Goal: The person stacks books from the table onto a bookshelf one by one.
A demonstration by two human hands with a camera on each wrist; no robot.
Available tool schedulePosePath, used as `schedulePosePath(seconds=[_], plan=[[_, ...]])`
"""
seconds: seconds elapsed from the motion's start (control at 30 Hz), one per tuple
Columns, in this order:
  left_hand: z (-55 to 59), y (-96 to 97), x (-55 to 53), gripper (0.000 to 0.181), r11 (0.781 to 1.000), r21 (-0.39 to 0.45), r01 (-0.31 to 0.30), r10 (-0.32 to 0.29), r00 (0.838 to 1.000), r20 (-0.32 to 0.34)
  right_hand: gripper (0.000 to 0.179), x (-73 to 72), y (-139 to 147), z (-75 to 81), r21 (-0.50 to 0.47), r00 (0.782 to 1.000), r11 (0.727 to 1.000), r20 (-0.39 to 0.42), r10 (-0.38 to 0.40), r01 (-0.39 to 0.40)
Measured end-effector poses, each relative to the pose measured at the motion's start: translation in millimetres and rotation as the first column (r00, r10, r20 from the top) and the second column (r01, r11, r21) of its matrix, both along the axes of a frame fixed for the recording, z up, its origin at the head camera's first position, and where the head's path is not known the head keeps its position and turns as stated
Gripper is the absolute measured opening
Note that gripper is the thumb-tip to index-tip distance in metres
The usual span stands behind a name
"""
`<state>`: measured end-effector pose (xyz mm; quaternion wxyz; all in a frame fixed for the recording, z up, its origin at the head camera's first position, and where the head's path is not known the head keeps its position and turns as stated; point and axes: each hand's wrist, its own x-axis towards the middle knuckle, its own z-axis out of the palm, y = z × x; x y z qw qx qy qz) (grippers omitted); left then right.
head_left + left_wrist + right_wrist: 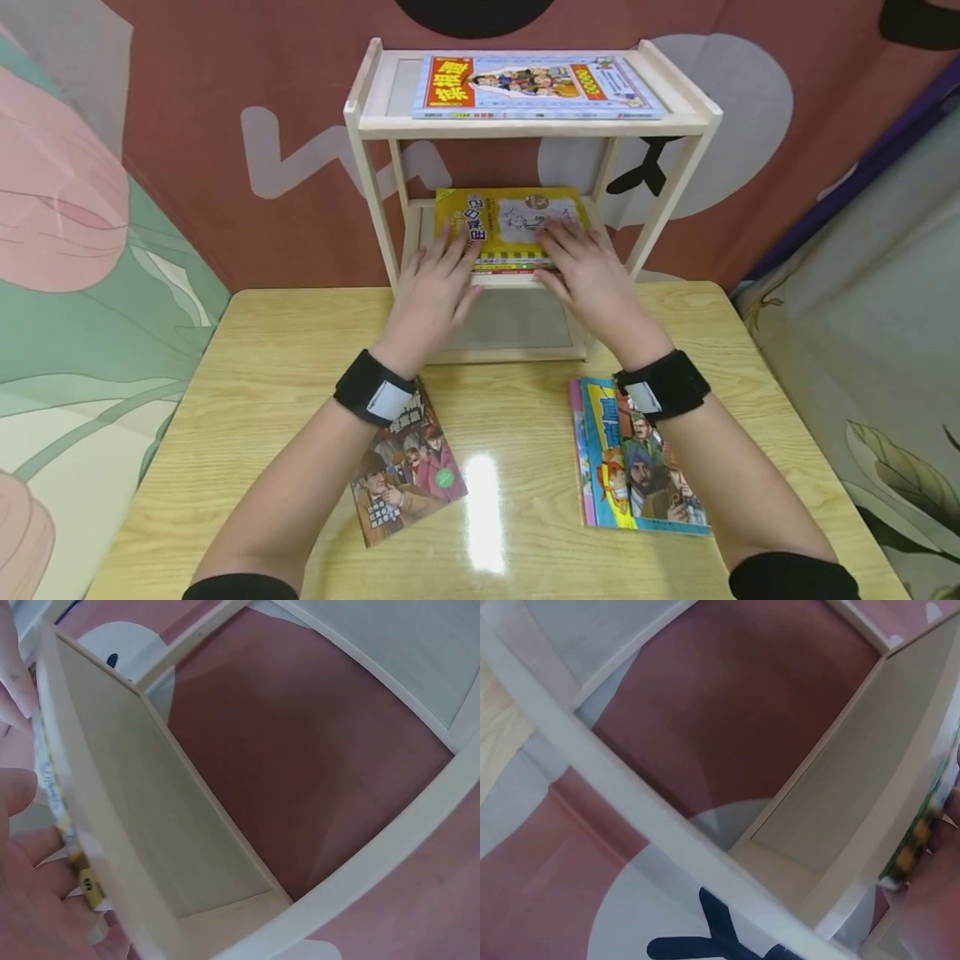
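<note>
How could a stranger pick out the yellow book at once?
Find the pale wooden rack on the table. On its middle shelf, the yellow book tops a stack. Its bright yellow cover sets it apart from the blue book above.

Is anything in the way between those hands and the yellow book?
Nothing visible. The left hand and right hand both reach in at the open front of the shelf unit, fingers on the yellow book; the top shelf is above it.

Matt wooden shelf (532, 128) — glossy wood-grain table (262, 375) — paper books (513, 225), perhaps glossy.
</note>
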<state>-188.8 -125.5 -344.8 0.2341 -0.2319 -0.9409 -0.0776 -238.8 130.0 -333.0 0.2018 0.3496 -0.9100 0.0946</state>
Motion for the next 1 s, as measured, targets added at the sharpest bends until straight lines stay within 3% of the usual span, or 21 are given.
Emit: schedulePosePath(seconds=[0.23,0.37,0.53,0.67,0.87,1.0], plan=[[-15.2,-12.9,40.1,0.055,0.98,0.159,0.122,-0.109,0.99,-0.091,0.067,24.7,-9.9,-11.9,-0.054,0.994,0.994,-0.061,0.092,-0.095],[-27.6,-24.9,64.2,0.055,0.964,0.229,0.132,-0.116,0.99,-0.084,0.068,43.8,-18.3,-24.5,-0.093,0.979,0.981,-0.122,0.161,-0.172],[-48.5,-41.2,90.3,0.062,0.97,0.24,0.049,-0.062,0.997,0.047,0.075,70.6,-33.4,-47.2,-0.065,0.973,0.972,-0.064,0.221,-0.225],[-65.6,-53.5,106.4,0.066,0.978,0.205,-0.026,-0.008,0.987,0.161,0.072,90.4,-46.3,-65.9,-0.003,0.971,0.971,0.039,0.238,-0.238],[-88.6,-74.1,124.5,0.071,0.975,0.166,-0.145,0.08,0.936,0.343,0.076,110.0,-65.9,-94.1,0.061,0.955,0.959,0.126,0.268,-0.278],[-103.2,-85.0,132.2,0.073,0.975,0.126,-0.182,0.117,0.906,0.407,0.079,119.0,-75.2,-108.7,0.08,0.94,0.948,0.177,0.291,-0.309]])
